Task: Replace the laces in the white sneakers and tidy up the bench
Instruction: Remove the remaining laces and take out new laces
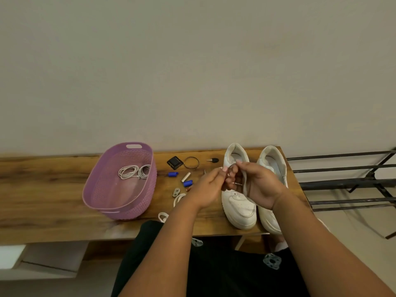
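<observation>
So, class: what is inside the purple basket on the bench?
Inside the purple basket lie coiled white cords, near its far end. The rest of the floor looks bare; the near wall hides a strip of floor behind it.

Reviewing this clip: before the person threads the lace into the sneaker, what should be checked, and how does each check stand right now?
1. Lace held by both hands: ok, the left hand and the right hand pinch it above the left sneaker.
2. Lace tip free to thread: cannot tell, the fingers hide it.
3. Both sneakers standing on the bench: ok, the right sneaker stands beside the left one.
4. Eyelets of the left sneaker clear: cannot tell, the hands cover them.
5. Bench tidy: not ok, small items lie loose between the basket and the sneakers.
</observation>
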